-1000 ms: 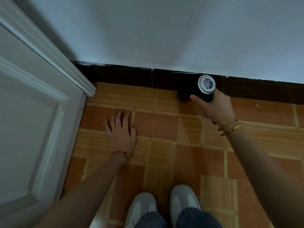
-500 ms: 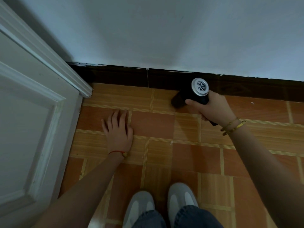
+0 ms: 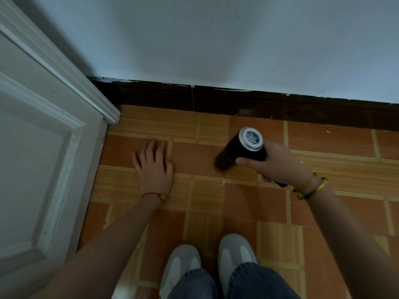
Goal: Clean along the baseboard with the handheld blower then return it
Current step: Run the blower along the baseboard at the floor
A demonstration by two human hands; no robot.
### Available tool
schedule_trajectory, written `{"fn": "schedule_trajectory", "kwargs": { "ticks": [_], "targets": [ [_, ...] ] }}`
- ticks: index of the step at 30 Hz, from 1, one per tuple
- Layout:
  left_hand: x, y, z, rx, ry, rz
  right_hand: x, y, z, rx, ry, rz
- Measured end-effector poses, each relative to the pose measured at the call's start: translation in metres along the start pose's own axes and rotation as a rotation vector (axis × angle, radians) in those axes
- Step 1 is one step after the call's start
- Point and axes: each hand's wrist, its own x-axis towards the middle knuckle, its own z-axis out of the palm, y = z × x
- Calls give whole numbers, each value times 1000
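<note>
One blower (image 3: 241, 151), two hands, two shoes, perhaps two bracelets (image 3: 311, 187), one door (image 3: 32, 147)

The blower (image 3: 241, 151) is seen as a matt black barrel, capped by a silvery, metal-looking grille. The floor (image 3: 248, 203) is laid with smooth tiles printed in wood grain. The baseboard (image 3: 216, 100) is dark and glossy, flecked with white paint. The wall (image 3: 216, 39) is painted matt. The door (image 3: 38, 147) is painted off-white, scuffed. Denim and smooth grey shoes (image 3: 207, 262) are seen.

Red wrist string (image 3: 151, 194), gold bangles (image 3: 312, 186)
</note>
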Motion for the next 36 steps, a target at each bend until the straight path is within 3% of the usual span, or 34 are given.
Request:
{"fn": "schedule_trajectory", "kwargs": {
  "ticks": [2,6,10,14,18,21,27,32,36],
  "targets": [
    [0,-1,1,-1,-5,-3,-7,-1,-1,9,-105,-18],
    [0,-2,2,-1,-6,-1,-13,-1,-2,-45,-46,-81],
    [0,-2,3,13,-10,2,-18,-8,-3,-69,-110,-76],
    [0,-3,3,3,-7,-2,-17,-18,14,-84,-36,-99],
    [-1,-2,1,-8,-8,2,-16,-33,46,46,-241,-158],
    [0,-1,1,-11,-15,-6,-18,-41,62,90,-299,-176],
    [1,-2,2,-2,-18,-4,-16,-43,71,93,-122,-166],
    [1,-3,2,-7,-17,-9,-7,-46,65,120,-322,-160],
    [0,-2,0,-10,-13,2,7,-44,51,87,-81,-116]
  ]
}}
